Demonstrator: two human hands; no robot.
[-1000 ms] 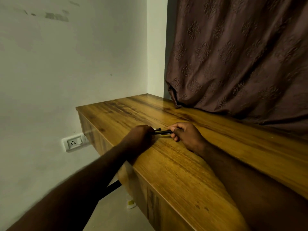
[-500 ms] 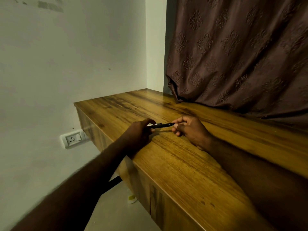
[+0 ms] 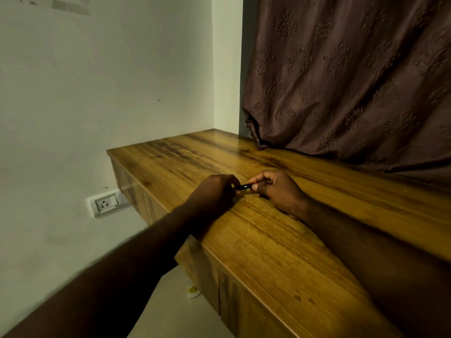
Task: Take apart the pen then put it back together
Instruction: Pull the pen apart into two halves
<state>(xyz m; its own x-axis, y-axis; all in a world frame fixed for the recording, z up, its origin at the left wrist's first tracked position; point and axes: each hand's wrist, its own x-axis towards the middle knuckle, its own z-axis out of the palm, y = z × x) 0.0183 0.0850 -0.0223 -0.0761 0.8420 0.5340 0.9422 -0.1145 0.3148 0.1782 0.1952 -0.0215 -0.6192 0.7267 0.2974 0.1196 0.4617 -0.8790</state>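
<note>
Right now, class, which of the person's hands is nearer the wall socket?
Left. The left hand grips the pen near the desk edge facing the wall socket; the right hand pinches the pen's other end, farther across the desk.

1. A pale, plain wall (image 3: 97, 93) fills the left side, with faint grey smudges near its top edge and a small dark speck further down.
2. A white switch-and-socket plate (image 3: 106, 203) sits low on that wall, just beside the desk's far left corner.
3. The desk (image 3: 280, 252) is glossy wood-grain, running from the room corner toward the camera, with panelled fronts below its edge.
4. A brown curtain (image 3: 353, 81) with an embossed floral pattern hangs at the right, its hem resting on the desk's back.
5. The floor (image 3: 175, 313) is light grey; a small white and yellow object (image 3: 192, 291) lies beside the desk base.
6. Light is dim and warm.
</note>
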